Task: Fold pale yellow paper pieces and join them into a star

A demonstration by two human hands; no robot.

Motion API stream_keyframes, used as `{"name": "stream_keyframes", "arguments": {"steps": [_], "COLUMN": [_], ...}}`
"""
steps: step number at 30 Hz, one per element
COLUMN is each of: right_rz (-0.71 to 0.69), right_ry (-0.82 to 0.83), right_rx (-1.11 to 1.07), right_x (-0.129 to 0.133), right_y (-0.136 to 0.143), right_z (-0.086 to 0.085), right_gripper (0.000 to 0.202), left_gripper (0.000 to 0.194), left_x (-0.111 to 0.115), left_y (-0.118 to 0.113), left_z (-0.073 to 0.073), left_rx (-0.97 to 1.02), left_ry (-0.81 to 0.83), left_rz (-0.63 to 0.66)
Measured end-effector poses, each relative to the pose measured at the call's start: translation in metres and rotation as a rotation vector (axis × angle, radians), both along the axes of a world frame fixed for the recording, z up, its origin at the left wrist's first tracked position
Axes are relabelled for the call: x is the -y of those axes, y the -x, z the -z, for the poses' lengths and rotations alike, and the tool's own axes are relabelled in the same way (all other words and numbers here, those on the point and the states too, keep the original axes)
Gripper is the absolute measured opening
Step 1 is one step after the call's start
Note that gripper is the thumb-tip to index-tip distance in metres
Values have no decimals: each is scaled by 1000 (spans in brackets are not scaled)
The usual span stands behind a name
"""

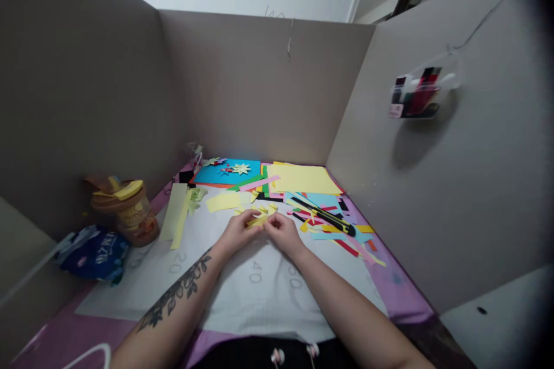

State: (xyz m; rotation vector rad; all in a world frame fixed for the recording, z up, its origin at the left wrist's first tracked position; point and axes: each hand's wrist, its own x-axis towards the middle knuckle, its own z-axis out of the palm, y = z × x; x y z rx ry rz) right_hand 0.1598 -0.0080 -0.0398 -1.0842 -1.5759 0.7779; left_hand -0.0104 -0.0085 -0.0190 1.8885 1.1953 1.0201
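My left hand (240,233) is closed on a small piece of yellow folded paper (258,220) with pointed edges. At its right end, my right hand (282,232) pinches the same paper, the fingertips of both hands almost meeting. Small pointed yellow pieces lie just behind the fingers, and I cannot tell which of them belong to the held paper. A flat pale yellow sheet (223,202) rests behind my left hand. To the right of my right hand a black utility knife (329,217) lies across coloured paper strips (326,236).
A lidded brown cup (130,216) and a blue packet (93,253) stand at the left. Paper stars (241,169) lie on a blue sheet (249,175) at the back, beside stacked yellow sheets (303,179). Grey partitions (259,86) enclose the desk; a clear container (422,95) hangs right.
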Motion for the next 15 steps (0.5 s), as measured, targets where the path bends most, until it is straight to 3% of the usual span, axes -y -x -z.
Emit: {"name": "stream_keyframes", "arguments": {"steps": [5, 8, 15], "right_rz": [18, 33, 60], "right_ry": [-21, -44, -16], "right_rx": [65, 93, 63], "right_x": [4, 6, 5], "right_y": [2, 3, 4], "right_z": [-5, -7, -5], "right_gripper": [10, 12, 10], "left_gripper": [36, 24, 18], "left_x": [1, 1, 0], "left_y": [-1, -2, -3], "left_z": [1, 2, 2], "left_rx": [-123, -172, -178], "left_ry": [6, -8, 3], "left_rz": [-13, 5, -11]}}
